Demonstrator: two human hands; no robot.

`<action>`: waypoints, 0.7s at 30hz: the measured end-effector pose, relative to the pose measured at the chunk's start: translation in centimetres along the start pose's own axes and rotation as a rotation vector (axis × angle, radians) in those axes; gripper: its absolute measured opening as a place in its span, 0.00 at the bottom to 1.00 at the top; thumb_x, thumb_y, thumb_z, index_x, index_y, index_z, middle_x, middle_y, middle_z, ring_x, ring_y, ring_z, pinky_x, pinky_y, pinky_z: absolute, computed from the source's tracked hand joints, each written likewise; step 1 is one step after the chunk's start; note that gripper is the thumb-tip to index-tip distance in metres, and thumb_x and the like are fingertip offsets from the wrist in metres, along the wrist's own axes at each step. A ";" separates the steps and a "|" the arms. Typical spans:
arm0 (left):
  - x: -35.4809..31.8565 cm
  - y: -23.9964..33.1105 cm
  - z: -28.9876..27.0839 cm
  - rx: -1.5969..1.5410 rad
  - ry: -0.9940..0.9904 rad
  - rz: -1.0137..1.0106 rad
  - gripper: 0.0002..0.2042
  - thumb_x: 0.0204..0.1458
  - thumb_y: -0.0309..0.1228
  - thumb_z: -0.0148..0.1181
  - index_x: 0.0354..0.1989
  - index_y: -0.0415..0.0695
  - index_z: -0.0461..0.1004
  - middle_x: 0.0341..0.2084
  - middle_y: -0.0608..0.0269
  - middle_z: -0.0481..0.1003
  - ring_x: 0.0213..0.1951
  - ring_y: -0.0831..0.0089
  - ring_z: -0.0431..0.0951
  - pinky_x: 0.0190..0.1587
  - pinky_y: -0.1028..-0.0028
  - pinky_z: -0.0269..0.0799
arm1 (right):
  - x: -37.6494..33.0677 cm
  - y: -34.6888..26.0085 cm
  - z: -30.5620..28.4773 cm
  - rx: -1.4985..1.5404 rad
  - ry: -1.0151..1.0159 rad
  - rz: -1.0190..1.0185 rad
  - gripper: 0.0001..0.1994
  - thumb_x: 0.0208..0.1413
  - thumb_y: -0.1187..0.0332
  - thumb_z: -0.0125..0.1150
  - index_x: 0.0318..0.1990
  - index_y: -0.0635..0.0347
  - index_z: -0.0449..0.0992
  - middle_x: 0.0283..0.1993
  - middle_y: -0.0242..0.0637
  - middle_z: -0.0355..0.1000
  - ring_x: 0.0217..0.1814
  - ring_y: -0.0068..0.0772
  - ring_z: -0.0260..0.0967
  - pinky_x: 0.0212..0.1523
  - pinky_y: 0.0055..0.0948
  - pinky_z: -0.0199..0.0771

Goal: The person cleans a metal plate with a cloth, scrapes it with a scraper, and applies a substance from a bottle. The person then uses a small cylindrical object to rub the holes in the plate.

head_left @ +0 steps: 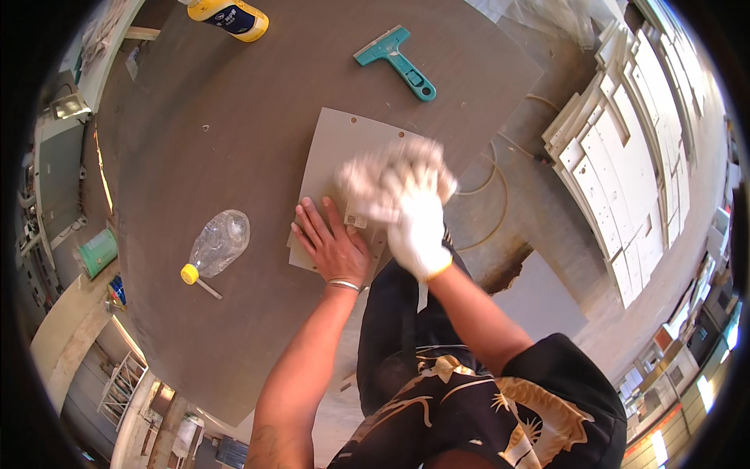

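A grey flat panel (336, 148) with small holes lies on a large brown board (219, 156). My left hand (332, 242), bare with a thin bracelet at the wrist, presses flat on the panel's near corner. My right hand (418, 223) wears a white glove and grips a white rag (391, 176), which is blurred and rests on the panel's middle.
A crumpled clear plastic bottle (217, 244) with a yellow cap lies left of the panel. A teal scraper (394, 59) lies at the far side. A yellow container (230, 17) sits at the far edge. Stacked white panels (625, 164) stand to the right; a green tub (98, 252) at left.
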State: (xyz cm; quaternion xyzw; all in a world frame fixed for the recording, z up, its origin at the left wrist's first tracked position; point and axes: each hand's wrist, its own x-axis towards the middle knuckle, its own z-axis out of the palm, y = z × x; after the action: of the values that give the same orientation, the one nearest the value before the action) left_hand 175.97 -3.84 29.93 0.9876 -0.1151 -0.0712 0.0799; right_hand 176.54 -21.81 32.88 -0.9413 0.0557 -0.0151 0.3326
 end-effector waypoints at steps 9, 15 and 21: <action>0.6 0.1 0.1 -0.032 0.017 0.002 0.45 0.61 0.50 0.59 0.82 0.39 0.49 0.82 0.34 0.42 0.83 0.37 0.39 0.80 0.36 0.33 | -1.1 -1.0 1.1 -0.016 -0.068 0.168 0.22 0.53 0.69 0.62 0.57 0.57 0.80 0.66 0.50 0.71 0.78 0.66 0.58 0.81 0.67 0.47; 1.0 0.6 -0.2 -0.008 0.039 0.013 0.36 0.65 0.38 0.49 0.80 0.36 0.54 0.81 0.34 0.45 0.82 0.35 0.41 0.80 0.37 0.33 | 0.0 0.3 0.6 -0.105 -0.032 0.035 0.24 0.57 0.70 0.58 0.63 0.59 0.77 0.70 0.58 0.68 0.76 0.75 0.58 0.77 0.66 0.52; 1.5 0.8 -0.7 -0.049 0.029 0.017 0.38 0.63 0.37 0.53 0.81 0.37 0.53 0.81 0.32 0.45 0.82 0.35 0.40 0.81 0.36 0.33 | 4.8 1.2 -1.5 -0.252 0.161 0.010 0.24 0.58 0.70 0.56 0.64 0.63 0.76 0.73 0.60 0.67 0.80 0.70 0.55 0.80 0.63 0.48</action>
State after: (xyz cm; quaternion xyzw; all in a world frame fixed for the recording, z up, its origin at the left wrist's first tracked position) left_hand 177.32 -4.85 30.55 0.9853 -0.1203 -0.0591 0.1061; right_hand 181.14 -24.18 33.24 -0.9710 0.0884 -0.0819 0.2063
